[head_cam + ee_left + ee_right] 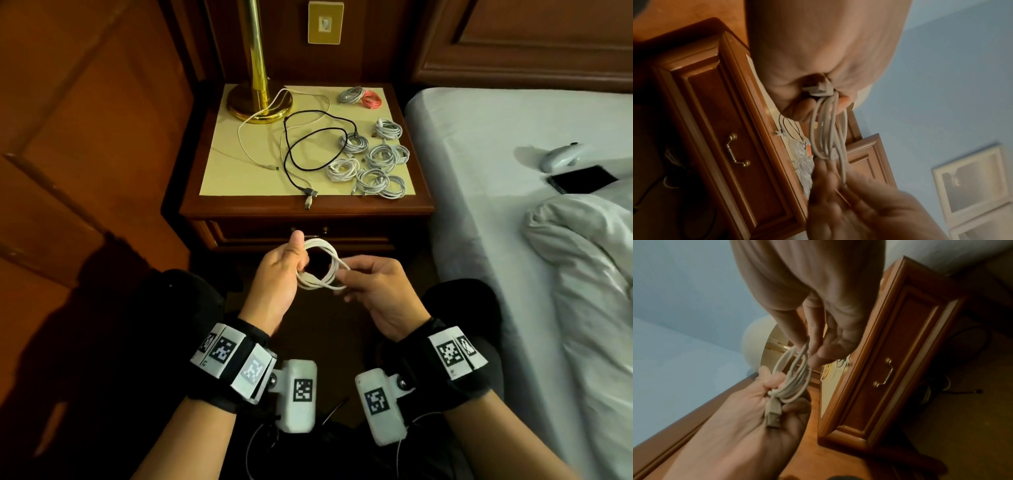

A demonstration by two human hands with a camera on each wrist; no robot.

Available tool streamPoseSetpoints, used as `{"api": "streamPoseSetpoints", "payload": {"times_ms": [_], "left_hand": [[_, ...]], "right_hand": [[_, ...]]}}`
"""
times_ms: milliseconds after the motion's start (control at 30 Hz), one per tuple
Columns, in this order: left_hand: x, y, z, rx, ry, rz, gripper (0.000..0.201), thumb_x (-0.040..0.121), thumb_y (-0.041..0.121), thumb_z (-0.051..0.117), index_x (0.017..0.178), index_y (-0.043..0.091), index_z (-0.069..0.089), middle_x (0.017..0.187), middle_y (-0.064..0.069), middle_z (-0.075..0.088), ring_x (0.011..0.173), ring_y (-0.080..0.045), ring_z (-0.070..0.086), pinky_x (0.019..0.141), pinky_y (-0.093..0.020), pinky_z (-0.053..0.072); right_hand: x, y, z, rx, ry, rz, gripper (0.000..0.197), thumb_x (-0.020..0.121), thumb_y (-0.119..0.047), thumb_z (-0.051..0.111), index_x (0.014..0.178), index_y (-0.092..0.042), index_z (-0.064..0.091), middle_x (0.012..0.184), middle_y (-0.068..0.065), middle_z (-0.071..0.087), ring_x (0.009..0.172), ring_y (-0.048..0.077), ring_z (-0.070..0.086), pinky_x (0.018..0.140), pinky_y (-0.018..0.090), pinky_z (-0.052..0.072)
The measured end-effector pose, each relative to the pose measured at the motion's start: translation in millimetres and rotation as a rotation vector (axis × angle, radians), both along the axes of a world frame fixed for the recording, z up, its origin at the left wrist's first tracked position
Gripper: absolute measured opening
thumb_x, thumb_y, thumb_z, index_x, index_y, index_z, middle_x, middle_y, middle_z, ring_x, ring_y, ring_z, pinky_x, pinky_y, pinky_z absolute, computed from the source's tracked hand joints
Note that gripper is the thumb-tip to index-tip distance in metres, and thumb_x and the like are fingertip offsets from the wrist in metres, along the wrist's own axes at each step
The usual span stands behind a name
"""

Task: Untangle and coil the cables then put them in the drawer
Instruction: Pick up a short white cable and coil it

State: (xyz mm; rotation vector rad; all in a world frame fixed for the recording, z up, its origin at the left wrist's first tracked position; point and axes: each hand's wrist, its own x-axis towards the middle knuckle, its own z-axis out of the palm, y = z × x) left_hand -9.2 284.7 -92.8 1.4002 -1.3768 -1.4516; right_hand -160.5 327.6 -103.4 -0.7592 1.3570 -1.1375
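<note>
I have a white cable [320,265] nearly coiled, held in the air between my knees in front of the closed drawer [305,236]. My left hand [279,279] has its grip closed on one side of the loops, thumb up, with the USB plug [773,417] lying against the palm; my right hand [375,291] pinches the far side of the coil between thumb and fingertips, guiding the last stretch round. On the table [308,202] a loose black cable [308,144] and a loose white cable [253,137] lie uncoiled beside the coiled bundles [373,161] and the brass lamp [258,89]. I judge the step to be finishing this coil; next I would tuck the end so it holds, then set it down with the others or open the drawer, which is still shut
</note>
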Motion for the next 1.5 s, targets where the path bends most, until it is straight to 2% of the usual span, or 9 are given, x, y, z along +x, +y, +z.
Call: {"api": "streamPoseSetpoints", "payload": {"times_ms": [200, 467, 567, 767, 967, 1133, 1233, 1367, 1500], "left_hand": [[12.6, -7.0, -7.9, 0.071, -0.042, -0.065, 0.044, 0.095, 0.052, 0.04, 0.07, 0.019, 0.052, 0.079, -0.005, 0.051, 0.075, -0.02, 0.051, 0.074, -0.035, 0.043], [-5.5, -7.0, 4.1, 0.093, 0.175, 0.066, 0.046, 0.101, 0.043, 0.037, 0.062, 0.018, 0.039, 0.053, 0.011, 0.039, 0.045, -0.002, 0.036, 0.045, -0.018, 0.03], [-14.2, -4.8, 3.4, 0.081, 0.208, 0.108, 0.045, 0.1, 0.041, 0.04, 0.062, 0.018, 0.044, 0.053, 0.012, 0.043, 0.045, 0.0, 0.042, 0.046, -0.016, 0.036], [-15.0, 1.8, -7.4, 0.112, 0.023, 0.003, 0.04, 0.1, 0.041, 0.042, 0.075, 0.013, 0.056, 0.069, 0.001, 0.058, 0.059, -0.012, 0.06, 0.06, -0.022, 0.048], [-19.1, 4.2, -10.8, 0.12, -0.07, -0.054, 0.039, 0.101, 0.038, 0.041, 0.075, 0.014, 0.057, 0.068, 0.0, 0.064, 0.054, -0.004, 0.063, 0.05, -0.014, 0.045], [-20.1, 2.8, -10.2, 0.06, -0.201, -0.111, 0.045, 0.099, 0.049, 0.036, 0.082, 0.015, 0.062, 0.089, -0.007, 0.069, 0.085, -0.019, 0.063, 0.077, -0.035, 0.047], [-18.0, 1.3, -6.8, 0.017, -0.255, -0.101, 0.045, 0.1, 0.048, 0.036, 0.075, 0.017, 0.059, 0.081, -0.006, 0.064, 0.079, -0.017, 0.059, 0.068, -0.028, 0.042], [-15.8, -0.9, -7.9, -0.055, -0.361, -0.092, 0.043, 0.101, 0.045, 0.036, 0.074, 0.019, 0.058, 0.07, 0.003, 0.057, 0.067, -0.012, 0.055, 0.058, -0.026, 0.038], [-15.7, 0.1, -12.9, -0.101, -0.422, -0.078, 0.039, 0.101, 0.041, 0.037, 0.077, 0.017, 0.057, 0.067, 0.005, 0.054, 0.063, -0.01, 0.052, 0.052, -0.021, 0.031]], "right_hand": [[-12.5, 2.5, 4.7, -0.025, 0.006, 0.01, 0.02, 0.094, 0.0, 0.051, 0.08, 0.003, 0.065, 0.057, 0.008, 0.056, 0.04, 0.011, 0.041, 0.039, 0.021, 0.031], [2.8, 1.3, -6.8, 0.015, 0.218, -0.063, 0.023, 0.089, -0.002, 0.061, 0.07, -0.007, 0.072, 0.056, 0.003, 0.055, 0.046, 0.012, 0.039, 0.044, 0.023, 0.032], [10.3, 1.5, -8.2, 0.061, 0.136, -0.078, 0.025, 0.092, -0.001, 0.057, 0.072, -0.004, 0.07, 0.055, 0.006, 0.055, 0.045, 0.013, 0.039, 0.041, 0.023, 0.033], [6.6, -0.7, -0.7, 0.08, -0.061, -0.1, 0.023, 0.091, 0.005, 0.043, 0.091, 0.015, 0.064, 0.073, 0.024, 0.063, 0.055, 0.024, 0.058, 0.05, 0.028, 0.05], [5.1, 1.2, -0.9, 0.04, -0.094, -0.165, 0.039, 0.097, -0.02, 0.048, 0.09, 0.014, 0.066, 0.069, 0.02, 0.064, 0.058, 0.026, 0.058, 0.051, 0.028, 0.046], [6.9, 4.1, -2.5, -0.058, -0.029, -0.2, 0.019, 0.09, -0.005, 0.058, 0.083, 0.008, 0.07, 0.069, 0.015, 0.067, 0.065, 0.025, 0.06, 0.062, 0.029, 0.045], [4.5, 3.7, -1.6, -0.024, -0.126, -0.162, 0.02, 0.091, -0.003, 0.054, 0.085, 0.006, 0.072, 0.072, 0.016, 0.068, 0.074, 0.031, 0.059, 0.071, 0.038, 0.041], [5.0, 4.9, 1.2, 0.009, -0.158, -0.098, 0.017, 0.089, -0.004, 0.057, 0.087, 0.001, 0.073, 0.072, 0.012, 0.07, 0.065, 0.017, 0.057, 0.057, 0.023, 0.038], [4.9, 5.6, -1.2, 0.038, -0.199, -0.066, 0.014, 0.087, -0.005, 0.06, 0.085, 0.0, 0.074, 0.075, 0.013, 0.071, 0.062, 0.014, 0.05, 0.052, 0.022, 0.03]]}}
